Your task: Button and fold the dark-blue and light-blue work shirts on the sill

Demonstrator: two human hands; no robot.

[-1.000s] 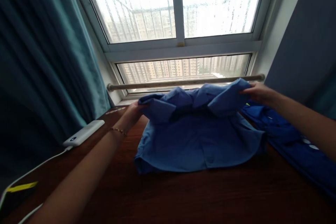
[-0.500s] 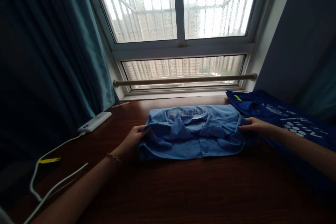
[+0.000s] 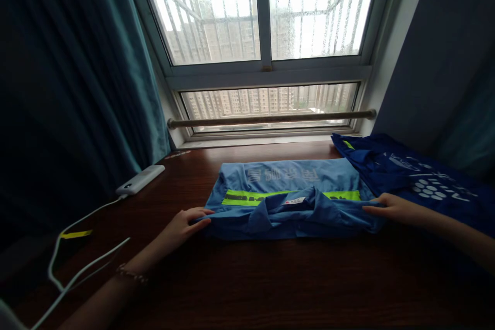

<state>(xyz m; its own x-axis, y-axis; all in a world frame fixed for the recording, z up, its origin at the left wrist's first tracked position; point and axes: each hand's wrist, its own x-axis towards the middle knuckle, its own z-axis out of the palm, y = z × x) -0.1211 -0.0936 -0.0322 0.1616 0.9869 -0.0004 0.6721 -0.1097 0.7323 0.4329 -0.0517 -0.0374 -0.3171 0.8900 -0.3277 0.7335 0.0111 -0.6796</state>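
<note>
A light blue collared shirt (image 3: 286,216) lies folded over on itself on the dark wooden surface. Its collar and white label face up, and a yellow-green band (image 3: 242,198) and grey lettering show on the layer behind. At the shirt's left corner, my left hand (image 3: 191,221) pinches the cloth between thumb and fingers; a bracelet circles that wrist. The opposite corner is gripped by my right hand (image 3: 392,207), with thumb and fingers closed over the edge.
Dark blue printed cloth (image 3: 429,180) lies at the right. On the left are a white power bank (image 3: 141,180), a white cable (image 3: 85,270) and a yellow strip (image 3: 77,234). A window with a rail (image 3: 270,119) stands behind, with a teal curtain (image 3: 150,113) beside it.
The shirt's collar edge has come toward me and lower, uncovering the yellow-green band. Both hands have moved nearer with it, and the left has shifted slightly left.
</note>
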